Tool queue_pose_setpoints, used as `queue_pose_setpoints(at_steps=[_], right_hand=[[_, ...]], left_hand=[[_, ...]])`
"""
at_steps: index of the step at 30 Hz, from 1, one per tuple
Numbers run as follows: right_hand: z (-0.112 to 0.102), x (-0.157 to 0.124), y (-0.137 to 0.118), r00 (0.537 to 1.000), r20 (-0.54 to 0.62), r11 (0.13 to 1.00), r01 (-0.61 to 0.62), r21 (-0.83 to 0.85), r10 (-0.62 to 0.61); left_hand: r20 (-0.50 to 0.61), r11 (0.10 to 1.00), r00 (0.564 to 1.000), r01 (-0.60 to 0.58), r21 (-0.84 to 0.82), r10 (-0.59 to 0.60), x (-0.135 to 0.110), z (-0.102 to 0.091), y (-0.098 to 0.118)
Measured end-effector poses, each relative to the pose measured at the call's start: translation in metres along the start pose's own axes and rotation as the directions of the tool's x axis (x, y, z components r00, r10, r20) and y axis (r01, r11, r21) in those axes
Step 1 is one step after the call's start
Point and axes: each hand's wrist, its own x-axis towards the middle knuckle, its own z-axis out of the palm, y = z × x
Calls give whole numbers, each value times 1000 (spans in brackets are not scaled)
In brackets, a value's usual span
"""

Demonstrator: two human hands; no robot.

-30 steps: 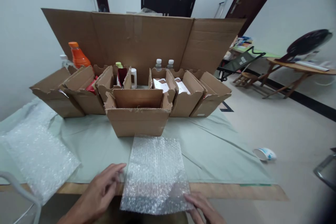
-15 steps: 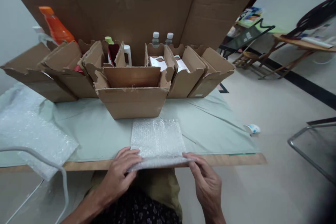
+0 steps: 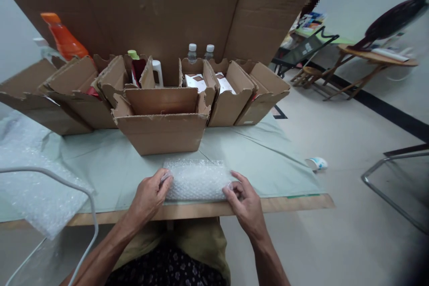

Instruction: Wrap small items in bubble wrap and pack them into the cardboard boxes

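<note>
A sheet of bubble wrap (image 3: 196, 183) lies folded over on itself near the table's front edge, its far strip flat on the green cloth. My left hand (image 3: 152, 190) pinches the left end of the fold between thumb and fingers. At the right end, my right hand (image 3: 244, 199) grips the corner with thumb and curled fingers, its index finger stretched out above. Whether anything lies inside the fold cannot be seen. Just beyond the wrap stands an open cardboard box (image 3: 164, 134), whose visible inside walls are bare.
Several cardboard bins (image 3: 231, 103) stand in a row behind, holding bottles and white boxes. More bubble wrap (image 3: 43, 187) hangs over the table edge at left, with a grey cable (image 3: 60, 183) before it. A paper cup (image 3: 317, 164) lies at the right edge.
Both hands have moved away from me, folding the near edge of the bubble wrap over the sheet, so less of it lies flat. The view has shifted slightly.
</note>
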Motion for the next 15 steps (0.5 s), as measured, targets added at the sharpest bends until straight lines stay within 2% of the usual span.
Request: queue_pose_setpoints(at_steps=[3,8,12,15], right_hand=[[2,-4,7,999,37,1000,-16,-15,16],[21,-6,17,989,-109,960,71,-272,-104],[22,-7,22,952,-136,840,169,-516,-275],[15,-1,23,944,-106,735,168,-657,-311]], left_hand=[[14,991,1000,11,133,-13,6,2,0],[-54,960,997,60,272,-47,25,10,5],[-103,936,993,91,340,-60,33,14,5],[-132,927,991,77,368,-30,26,10,1]])
